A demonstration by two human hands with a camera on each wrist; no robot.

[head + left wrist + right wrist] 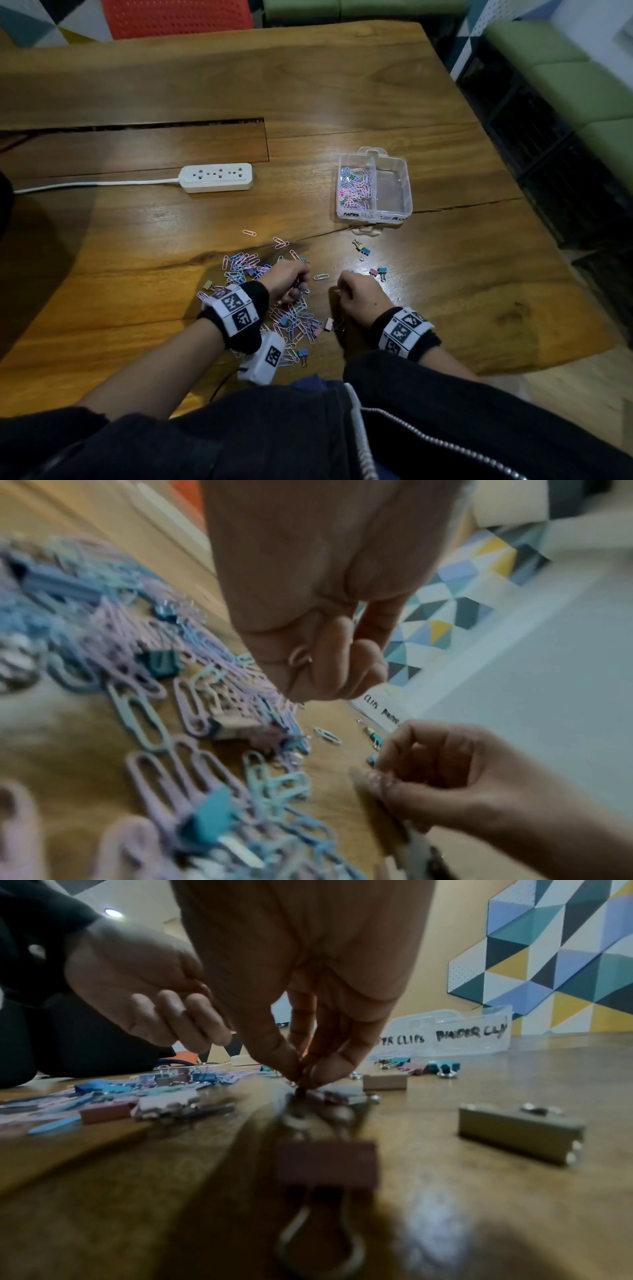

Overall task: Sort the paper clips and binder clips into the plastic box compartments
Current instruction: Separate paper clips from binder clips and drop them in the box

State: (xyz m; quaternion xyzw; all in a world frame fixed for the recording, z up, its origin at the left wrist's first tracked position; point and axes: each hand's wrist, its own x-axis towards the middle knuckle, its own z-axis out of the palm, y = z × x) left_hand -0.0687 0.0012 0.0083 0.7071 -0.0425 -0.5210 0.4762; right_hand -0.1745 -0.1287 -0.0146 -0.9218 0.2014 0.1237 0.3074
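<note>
On glossy wood (428, 308), curled right grip (356, 291) pinches thin wire clip (329, 1096).

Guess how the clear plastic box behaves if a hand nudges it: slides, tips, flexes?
The clear plastic box would probably slide: the wooden table looks glossy. It looks light, since the walls seem thin and only the left compartment holds paper clips. Tipping seems unlikely, because it sits low and wide.

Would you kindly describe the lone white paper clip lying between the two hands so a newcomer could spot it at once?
Start at the clear plastic box on the wooden table and come straight toward the person. Between the left hand and right hand lies one white paper clip, alone on bare wood, apart from the pastel heap.
</note>
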